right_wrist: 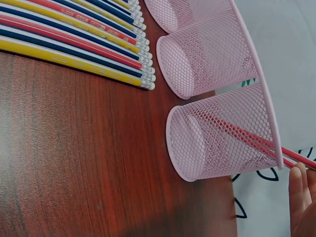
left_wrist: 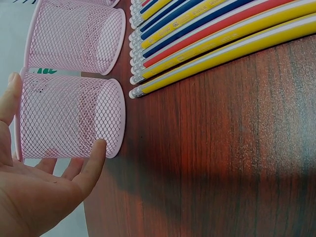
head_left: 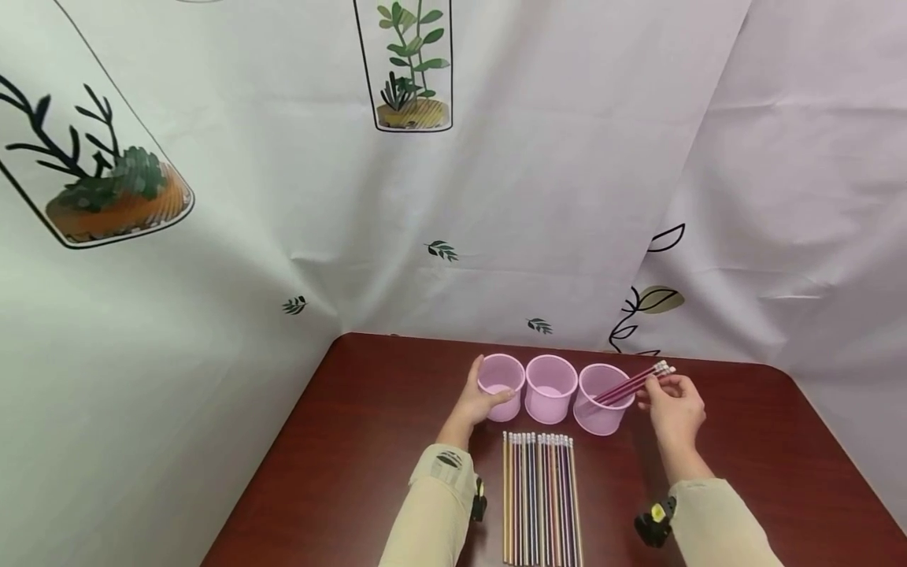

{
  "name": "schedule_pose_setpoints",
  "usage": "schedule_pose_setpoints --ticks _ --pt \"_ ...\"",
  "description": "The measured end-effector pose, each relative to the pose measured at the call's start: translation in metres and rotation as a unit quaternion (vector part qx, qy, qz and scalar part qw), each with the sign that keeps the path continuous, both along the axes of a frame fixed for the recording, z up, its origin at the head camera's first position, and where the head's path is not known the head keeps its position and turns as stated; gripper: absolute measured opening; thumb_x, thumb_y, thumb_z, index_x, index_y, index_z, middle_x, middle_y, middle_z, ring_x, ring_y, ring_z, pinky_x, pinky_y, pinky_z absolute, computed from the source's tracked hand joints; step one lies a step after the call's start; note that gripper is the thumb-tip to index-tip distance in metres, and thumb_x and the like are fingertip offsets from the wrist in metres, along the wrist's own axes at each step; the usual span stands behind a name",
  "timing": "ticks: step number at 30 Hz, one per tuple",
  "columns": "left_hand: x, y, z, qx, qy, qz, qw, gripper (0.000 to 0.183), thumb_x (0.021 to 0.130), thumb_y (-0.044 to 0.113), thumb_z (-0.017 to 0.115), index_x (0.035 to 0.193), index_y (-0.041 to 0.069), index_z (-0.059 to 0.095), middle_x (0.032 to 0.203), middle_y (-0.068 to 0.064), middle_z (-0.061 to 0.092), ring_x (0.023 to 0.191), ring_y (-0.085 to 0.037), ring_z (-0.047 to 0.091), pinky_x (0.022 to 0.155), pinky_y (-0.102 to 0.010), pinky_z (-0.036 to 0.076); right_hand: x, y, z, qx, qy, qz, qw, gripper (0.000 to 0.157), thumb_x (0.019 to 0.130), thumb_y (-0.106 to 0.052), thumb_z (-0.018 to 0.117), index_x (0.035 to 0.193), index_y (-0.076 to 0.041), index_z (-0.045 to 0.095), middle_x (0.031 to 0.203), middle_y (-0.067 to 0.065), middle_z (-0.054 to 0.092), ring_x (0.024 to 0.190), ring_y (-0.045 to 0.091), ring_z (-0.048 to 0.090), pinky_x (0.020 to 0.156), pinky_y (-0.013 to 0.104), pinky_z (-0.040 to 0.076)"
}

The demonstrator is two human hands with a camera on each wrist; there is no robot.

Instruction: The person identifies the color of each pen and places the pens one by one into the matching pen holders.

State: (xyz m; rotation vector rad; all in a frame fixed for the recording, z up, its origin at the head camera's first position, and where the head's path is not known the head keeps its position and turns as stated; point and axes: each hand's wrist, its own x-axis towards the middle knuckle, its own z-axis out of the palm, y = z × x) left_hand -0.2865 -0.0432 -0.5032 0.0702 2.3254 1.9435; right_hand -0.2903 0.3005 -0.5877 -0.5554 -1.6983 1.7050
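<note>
Three pink mesh pencil cups stand side by side on the table. My left hand (head_left: pixel 476 400) holds the left cup (left_wrist: pixel 69 118), thumb on its near side and fingers around its outer side. The middle cup (head_left: pixel 547 408) has nothing in it. Into the right cup (right_wrist: pixel 217 143) lean a few red pencils (head_left: pixel 623 388), their white eraser ends up past the rim. My right hand (head_left: pixel 676 409) pinches these pencils near the eraser ends. In the right wrist view only part of that hand (right_wrist: pixel 301 197) shows, at the edge.
In front of the cups, a row of striped pencils (head_left: pixel 541 504) in yellow, blue and red lies on the dark wooden table (head_left: pixel 340 465), eraser ends toward the cups. A white cloth (head_left: pixel 553 197) printed with plants hangs behind the table.
</note>
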Motion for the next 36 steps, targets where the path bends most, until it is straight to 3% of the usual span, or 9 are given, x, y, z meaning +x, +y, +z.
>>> schedule_pose_setpoints --ticks 7,17,22,24,27,30,34,36 --pt "0.0 -0.002 0.001 -0.001 0.001 -0.003 1.0 0.097 0.073 0.006 0.077 0.148 0.014 0.015 0.142 -0.03 0.027 0.127 -0.048 0.029 0.102 -0.058 0.025 0.0 -0.005 -0.004 0.001 -0.02 -0.003 1.0 0.031 0.078 -0.034 0.073 0.092 -0.014 0.054 0.078 -0.001 0.065 0.059 0.007 0.065 0.048 0.025 0.052" --pt "0.001 -0.003 0.003 0.004 -0.005 -0.004 1.0 0.097 0.073 0.007 0.077 0.148 0.013 0.016 0.143 -0.029 0.028 0.127 -0.046 0.03 0.103 -0.056 0.025 0.004 -0.011 0.006 -0.06 0.002 0.027 0.998 0.031 0.076 -0.029 0.076 0.087 -0.009 0.054 0.071 -0.002 0.066 0.056 0.008 0.065 0.047 0.024 0.052" --pt "-0.001 -0.002 0.0 -0.001 -0.005 -0.004 1.0 0.097 0.073 0.008 0.077 0.148 0.014 0.016 0.143 -0.028 0.028 0.127 -0.046 0.03 0.103 -0.056 0.025 0.025 -0.027 0.046 -0.089 -0.013 0.053 0.995 0.02 0.081 -0.017 0.071 0.083 -0.007 0.055 0.067 -0.002 0.065 0.054 0.009 0.064 0.045 0.024 0.051" --pt "-0.002 -0.002 -0.001 0.0 -0.005 -0.004 1.0 0.097 0.072 0.008 0.077 0.148 0.014 0.017 0.143 -0.028 0.028 0.127 -0.046 0.03 0.103 -0.056 0.025 0.037 -0.04 0.072 -0.08 -0.04 0.05 0.995 0.017 0.083 -0.014 0.068 0.084 -0.006 0.054 0.065 -0.004 0.063 0.053 0.008 0.063 0.045 0.024 0.052" --pt "-0.002 -0.002 -0.001 0.001 -0.004 -0.003 1.0 0.097 0.072 0.007 0.077 0.148 0.014 0.017 0.143 -0.028 0.028 0.127 -0.045 0.03 0.103 -0.055 0.025 0.046 -0.049 0.09 -0.062 -0.068 0.042 0.995 0.018 0.086 -0.014 0.065 0.087 -0.003 0.052 0.062 -0.008 0.062 0.053 0.005 0.062 0.047 0.023 0.052" --pt "-0.001 -0.002 -0.001 -0.002 -0.007 -0.001 1.0 0.097 0.072 0.008 0.078 0.148 0.015 0.017 0.143 -0.027 0.029 0.127 -0.045 0.031 0.103 -0.055 0.026 0.042 -0.045 0.082 -0.062 -0.09 0.038 0.993 0.024 0.084 -0.023 0.068 0.09 -0.005 0.053 0.064 -0.01 0.062 0.055 0.004 0.062 0.05 0.022 0.052" --pt "-0.001 -0.002 0.0 -0.003 -0.011 0.0 0.9999 0.097 0.072 0.009 0.078 0.148 0.016 0.017 0.143 -0.027 0.029 0.127 -0.044 0.031 0.103 -0.055 0.026 0.015 -0.017 0.027 -0.09 -0.052 0.037 0.994 0.036 0.075 -0.035 0.075 0.093 -0.01 0.057 0.071 -0.006 0.066 0.058 0.006 0.064 0.05 0.023 0.052" --pt "-0.001 -0.001 0.0 -0.002 -0.01 0.001 0.9999 0.098 0.072 0.009 0.078 0.148 0.016 0.017 0.143 -0.027 0.029 0.127 -0.045 0.032 0.103 -0.055 0.026 0.006 -0.01 0.012 -0.08 -0.046 0.026 0.995 0.041 0.072 -0.038 0.076 0.095 -0.01 0.058 0.074 -0.003 0.067 0.059 0.008 0.065 0.051 0.024 0.053"
